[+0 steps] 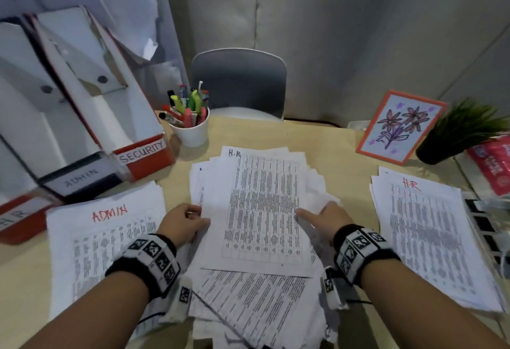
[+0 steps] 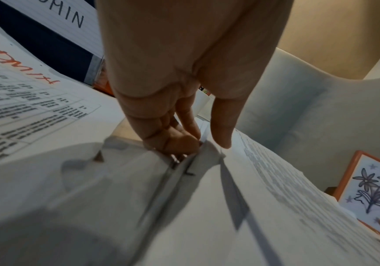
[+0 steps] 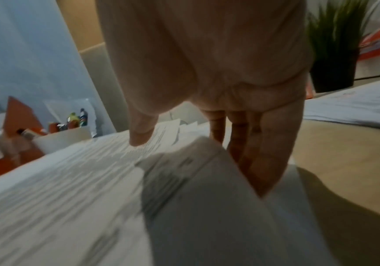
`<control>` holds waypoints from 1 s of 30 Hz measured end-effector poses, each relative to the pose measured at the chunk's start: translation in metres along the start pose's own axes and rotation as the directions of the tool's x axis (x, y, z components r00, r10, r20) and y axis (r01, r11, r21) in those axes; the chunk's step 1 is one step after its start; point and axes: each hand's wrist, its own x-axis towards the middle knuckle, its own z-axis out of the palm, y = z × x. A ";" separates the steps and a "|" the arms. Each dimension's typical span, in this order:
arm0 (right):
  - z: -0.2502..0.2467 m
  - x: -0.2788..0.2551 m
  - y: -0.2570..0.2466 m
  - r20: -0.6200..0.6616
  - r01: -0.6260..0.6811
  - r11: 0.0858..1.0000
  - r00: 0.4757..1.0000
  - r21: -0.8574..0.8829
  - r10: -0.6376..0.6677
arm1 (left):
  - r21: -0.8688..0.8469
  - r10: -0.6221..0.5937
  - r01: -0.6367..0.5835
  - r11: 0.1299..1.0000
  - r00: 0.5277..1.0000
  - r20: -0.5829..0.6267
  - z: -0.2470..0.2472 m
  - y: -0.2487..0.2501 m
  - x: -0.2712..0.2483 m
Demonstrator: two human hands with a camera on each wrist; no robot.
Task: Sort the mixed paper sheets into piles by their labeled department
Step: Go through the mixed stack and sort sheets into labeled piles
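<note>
A mixed heap of printed sheets lies in the middle of the desk. Its top sheet is marked "H.R" in black. My left hand pinches that sheet's left edge, thumb on top and fingers curled beneath. My right hand holds the right edge, with the thumb on the print and straight fingers under the paper. A pile headed "ADMIN" in red lies to the left. To the right lies a pile headed "H.R" in red.
File boxes labelled SECURITY, ADMIN and H.R stand at the back left. A white cup of pens sits behind the heap. A framed flower drawing, a potted plant and a red packet are at the back right.
</note>
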 end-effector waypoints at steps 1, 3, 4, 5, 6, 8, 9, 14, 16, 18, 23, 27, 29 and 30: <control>0.006 0.000 -0.005 -0.016 0.009 1.000 1.000 -0.020 -0.009 | -0.003 0.000 0.000 1.000 1.000 0.001 -0.001 0.001 -0.003; 0.012 -0.003 -0.015 -0.051 0.049 0.995 0.997 -0.088 -0.054 | -0.013 -0.004 0.004 1.000 1.000 0.010 -0.003 -0.001 -0.005; 0.014 -0.004 -0.019 -0.062 0.059 0.991 0.996 -0.117 -0.066 | -0.032 -0.004 0.004 0.999 1.000 0.015 -0.005 -0.003 -0.007; 0.015 -0.007 -0.024 -0.071 0.070 0.988 0.994 -0.136 -0.081 | -0.040 -0.009 0.009 0.999 1.000 0.017 -0.006 -0.004 -0.010; 0.017 -0.008 -0.027 -0.079 0.081 0.986 0.993 -0.144 -0.093 | -0.059 -0.016 0.017 0.998 1.000 0.023 -0.007 -0.005 -0.013; 0.021 -0.010 -0.031 -0.101 0.116 0.989 0.987 -0.096 -0.125 | -0.119 -0.042 0.048 0.992 0.998 0.055 -0.009 -0.009 -0.016; 0.023 -0.010 -0.033 -0.104 0.146 0.989 0.984 -0.017 -0.147 | -0.136 -0.056 0.065 0.989 0.996 0.070 -0.010 -0.011 -0.018; 0.013 -0.022 -0.035 -0.164 0.213 0.889 0.974 0.405 -0.158 | -0.094 -0.067 0.079 0.992 0.990 0.125 -0.014 -0.009 -0.024; -0.001 -0.031 -0.033 -0.198 0.235 0.830 0.968 0.505 -0.154 | -0.024 -0.048 0.051 0.998 0.993 0.112 -0.014 -0.009 -0.024; -0.013 -0.034 -0.025 -0.268 0.234 0.740 0.960 0.631 -0.075 | 0.009 -0.040 0.039 0.999 0.995 0.090 -0.014 -0.011 -0.022; -0.049 -0.034 0.012 -0.299 0.146 0.512 0.926 0.847 0.230 | 0.013 -0.026 0.025 1.000 0.998 0.054 -0.015 -0.014 -0.021; -0.063 -0.029 0.048 -0.222 0.052 0.436 0.910 0.898 0.349 | 0.003 -0.045 0.045 0.999 0.998 0.054 -0.019 -0.016 -0.021; -0.062 -0.029 0.061 -0.175 0.018 0.393 0.914 0.919 0.366 | -0.006 -0.058 0.058 0.998 0.997 0.052 -0.021 -0.014 -0.023; -0.059 -0.027 0.067 -0.153 0.011 0.376 0.925 0.927 0.349 | -0.012 -0.063 0.064 0.998 0.997 0.054 -0.021 -0.014 -0.023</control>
